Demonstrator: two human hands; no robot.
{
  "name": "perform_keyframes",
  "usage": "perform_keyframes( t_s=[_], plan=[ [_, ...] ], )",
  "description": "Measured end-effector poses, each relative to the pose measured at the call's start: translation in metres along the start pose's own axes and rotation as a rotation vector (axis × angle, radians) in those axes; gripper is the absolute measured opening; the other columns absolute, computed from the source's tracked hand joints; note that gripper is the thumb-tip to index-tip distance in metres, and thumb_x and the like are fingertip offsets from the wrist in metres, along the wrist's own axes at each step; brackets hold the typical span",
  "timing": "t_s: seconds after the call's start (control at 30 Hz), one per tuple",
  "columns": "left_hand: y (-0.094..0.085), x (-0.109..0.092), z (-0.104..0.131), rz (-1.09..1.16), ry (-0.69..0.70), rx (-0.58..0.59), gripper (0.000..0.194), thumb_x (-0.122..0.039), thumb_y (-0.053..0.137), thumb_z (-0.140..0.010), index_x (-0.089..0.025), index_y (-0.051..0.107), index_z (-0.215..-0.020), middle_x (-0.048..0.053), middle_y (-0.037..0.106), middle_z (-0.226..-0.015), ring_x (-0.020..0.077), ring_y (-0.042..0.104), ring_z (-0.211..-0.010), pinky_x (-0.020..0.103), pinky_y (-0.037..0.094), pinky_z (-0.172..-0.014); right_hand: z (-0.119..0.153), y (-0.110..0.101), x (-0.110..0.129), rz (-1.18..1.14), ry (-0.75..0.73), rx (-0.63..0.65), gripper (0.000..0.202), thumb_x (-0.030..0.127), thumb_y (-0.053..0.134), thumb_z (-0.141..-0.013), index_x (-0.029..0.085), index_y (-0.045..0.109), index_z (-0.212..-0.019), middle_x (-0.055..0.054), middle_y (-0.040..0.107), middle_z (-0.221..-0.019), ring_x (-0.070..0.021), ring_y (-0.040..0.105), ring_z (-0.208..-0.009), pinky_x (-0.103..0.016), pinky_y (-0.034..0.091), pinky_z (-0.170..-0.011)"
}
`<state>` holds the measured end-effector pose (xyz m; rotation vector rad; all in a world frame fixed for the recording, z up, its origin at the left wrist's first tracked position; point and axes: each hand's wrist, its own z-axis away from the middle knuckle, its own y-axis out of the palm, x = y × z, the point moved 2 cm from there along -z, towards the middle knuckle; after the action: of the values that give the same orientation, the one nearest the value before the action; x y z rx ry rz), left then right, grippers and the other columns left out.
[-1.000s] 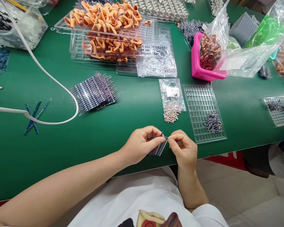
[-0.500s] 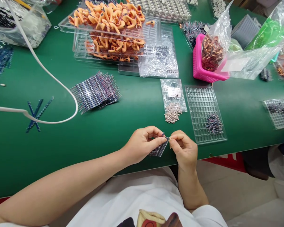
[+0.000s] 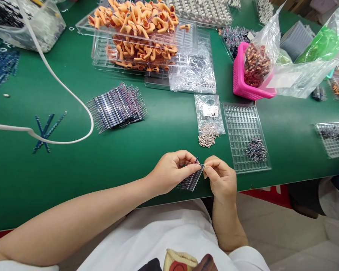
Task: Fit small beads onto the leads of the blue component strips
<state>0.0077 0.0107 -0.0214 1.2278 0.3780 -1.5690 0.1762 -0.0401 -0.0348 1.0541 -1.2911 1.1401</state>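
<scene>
Component strip (image 3: 193, 180) hangs from my left hand (image 3: 168, 171) near the counter's (image 3: 169, 126) edge; my right hand's (image 3: 222, 178) grip is pinched narrow beside its corner, contents unclear. Steady left support and light right pressure should protect the thin wires (image 3: 183, 184).

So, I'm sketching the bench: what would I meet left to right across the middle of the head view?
Crossed blue strips, stacked rows of small dark parts, left hand, held row of parts, right hand, clear grid tray, far-right tray.

Electronics assembly workshop, green workbench (image 3: 164, 128), trays of orange casings (image 3: 141, 22), wired circuit boards (image 3: 118, 107)
</scene>
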Motion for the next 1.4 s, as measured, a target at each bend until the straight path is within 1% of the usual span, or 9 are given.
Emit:
perform_keyframes(
  t_s=[0.17, 0.3, 0.53, 0.63, 0.77, 1.03, 1.17, 1.27, 1.4],
  plan=[
    [0.000, 0.001, 0.000, 0.020, 0.001, 0.004, 0.024, -0.033, 0.079, -0.075, -0.016, 0.063, -0.080, -0.002, 0.064, -0.069, 0.0108, 0.056, -0.062, 0.024, 0.043, -0.060, -0.001, 0.000, 0.000, -0.021, -0.001, 0.029, 0.016, 0.031, 0.069, -0.090, 0.021, 0.070, -0.077, -0.001, 0.056, -0.072, -0.0139, 0.052, -0.064, -0.027, 0.040, -0.054],
    [0.000, 0.001, 0.000, 0.034, 0.000, 0.005, 0.025, -0.033, 0.080, -0.075, -0.016, 0.063, -0.080, -0.002, 0.064, -0.068, 0.0109, 0.057, -0.061, 0.024, 0.043, -0.060, 0.000, 0.000, -0.001, -0.021, 0.013, 0.023, 0.017, 0.033, 0.069, -0.090, 0.021, 0.069, -0.077, -0.001, 0.056, -0.073, -0.0136, 0.051, -0.063, -0.027, 0.040, -0.053],
    [0.000, 0.002, 0.000, 0.024, -0.009, 0.006, 0.024, -0.033, 0.079, -0.075, -0.016, 0.063, -0.080, -0.002, 0.064, -0.070, 0.0106, 0.057, -0.062, 0.024, 0.043, -0.060, 0.000, 0.000, -0.002, -0.043, 0.007, 0.011, 0.013, 0.029, 0.069, -0.089, 0.022, 0.069, -0.079, 0.000, 0.057, -0.075, -0.0127, 0.052, -0.063, -0.026, 0.040, -0.053],
    [0.000, 0.001, 0.000, 0.023, -0.006, 0.001, 0.024, -0.033, 0.079, -0.075, -0.016, 0.063, -0.080, -0.001, 0.065, -0.070, 0.0110, 0.058, -0.063, 0.024, 0.044, -0.061, -0.001, 0.001, -0.001, -0.015, 0.006, -0.002, 0.015, 0.030, 0.070, -0.089, 0.021, 0.068, -0.077, 0.000, 0.056, -0.073, -0.0134, 0.052, -0.063, -0.026, 0.040, -0.052],
    [0.000, 0.001, 0.000, 0.021, 0.000, -0.006, 0.024, -0.033, 0.080, -0.074, -0.016, 0.063, -0.079, -0.001, 0.065, -0.070, 0.0118, 0.059, -0.063, 0.025, 0.045, -0.061, -0.001, 0.001, -0.001, -0.006, 0.007, 0.008, 0.015, 0.031, 0.070, -0.089, 0.021, 0.068, -0.078, -0.001, 0.057, -0.075, -0.0131, 0.051, -0.063, -0.026, 0.041, -0.052],
    [0.000, 0.000, -0.001, -0.033, 0.009, 0.014, 0.021, -0.034, 0.075, -0.078, -0.015, 0.065, -0.081, -0.002, 0.062, -0.068, 0.0106, 0.054, -0.062, 0.024, 0.043, -0.060, -0.001, -0.001, -0.002, -0.017, -0.004, 0.021, 0.012, 0.029, 0.072, -0.087, 0.022, 0.068, -0.079, -0.001, 0.058, -0.076, -0.0132, 0.052, -0.064, -0.025, 0.040, -0.052],
    [-0.001, 0.000, 0.000, -0.070, 0.008, 0.017, 0.021, -0.036, 0.073, -0.080, -0.016, 0.066, -0.080, -0.001, 0.060, -0.067, 0.0114, 0.053, -0.060, 0.024, 0.043, -0.058, -0.003, -0.003, -0.004, -0.061, 0.018, 0.054, 0.012, 0.029, 0.074, -0.085, 0.021, 0.069, -0.078, 0.000, 0.059, -0.076, -0.0126, 0.053, -0.063, -0.025, 0.041, -0.051],
    [-0.002, 0.001, 0.001, -0.084, 0.008, 0.025, 0.022, -0.037, 0.071, -0.082, -0.016, 0.066, -0.079, -0.001, 0.060, -0.067, 0.0118, 0.052, -0.059, 0.025, 0.044, -0.056, -0.004, -0.006, -0.006, -0.099, 0.074, 0.114, 0.013, 0.031, 0.076, -0.084, 0.021, 0.070, -0.079, 0.000, 0.061, -0.076, -0.0117, 0.054, -0.060, -0.026, 0.043, -0.051],
    [-0.001, 0.001, 0.002, -0.111, 0.013, 0.028, 0.021, -0.036, 0.071, -0.081, -0.016, 0.066, -0.077, -0.002, 0.059, -0.065, 0.0105, 0.050, -0.056, 0.022, 0.042, -0.052, -0.005, -0.010, -0.008, -0.183, 0.143, 0.196, 0.006, 0.027, 0.078, -0.084, 0.022, 0.075, -0.087, 0.000, 0.064, -0.080, -0.0099, 0.057, -0.057, -0.024, 0.045, -0.050]
  ],
)
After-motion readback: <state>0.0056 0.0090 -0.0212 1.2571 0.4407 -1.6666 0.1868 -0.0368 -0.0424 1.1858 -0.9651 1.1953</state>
